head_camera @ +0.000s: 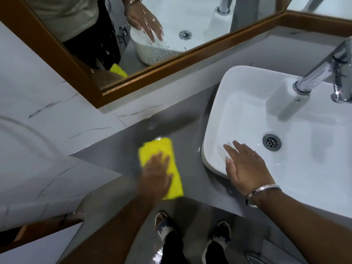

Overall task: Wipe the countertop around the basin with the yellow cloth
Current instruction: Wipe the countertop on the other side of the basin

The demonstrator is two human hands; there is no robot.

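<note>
- The step in hand is the wiping itself: the left hand [156,173] lies flat, palm down and fingers spread, on the folded yellow microfibre cloth [167,149], pressing it onto the grey stone table [192,180]. It clamps nothing; it only bears down on the cloth.
- The cloth sits under and just beyond the left hand, on the strip of table between that hand and the right one, near the front edge. Its far end pokes out past the fingertips.
- The right hand [245,168] rests flat and empty on the near corner of the white rectangular ceramic basin [236,88], fingers reaching over the rim into the bowl. It looks like a brace.
- The two hands are well apart, with bare table and the basin's side wall between them.
- A wet sheen shows on the table beyond the left hand, towards the marble-patterned white wall tiles [57,115] and the wood-framed mirror [190,56].
- I judge the job partly done: only the stretch beside the left hand is being covered, and the table behind the basin, by the chrome tap [323,73], appears untouched.
- The next move calls for sliding the cloth forward, away from the body, along the basin's side, keeping flat pressure so the fold does not bunch.
- Working round towards the right hand will need that hand lifted off the rim.
</note>
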